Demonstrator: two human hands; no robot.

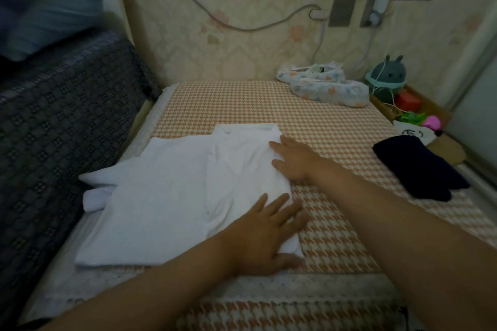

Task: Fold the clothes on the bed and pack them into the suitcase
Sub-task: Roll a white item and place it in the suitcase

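White shirt (166, 196) lying flat on the bed (336, 126), one side folded over its middle. My left hand (263, 234) and right hand (293, 161) press along the folded edge, fingers (279, 207) straight and slightly apart, gripping nothing. Risk: lifting off unevenly may let the flap slide open, and the loose sleeve (99, 188) may bunch. Dark garment (422, 166) lies well apart; suitcase not in view

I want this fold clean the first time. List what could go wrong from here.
1. The left hand and right hand only press flat on the folded-over side of the white shirt; it may spring open when they lift.
2. The sleeve lies bunched against the dark patterned cover; folded in as is, it may trap wrinkles.
3. The dark garment sits near the edge of the bed and could slide off.
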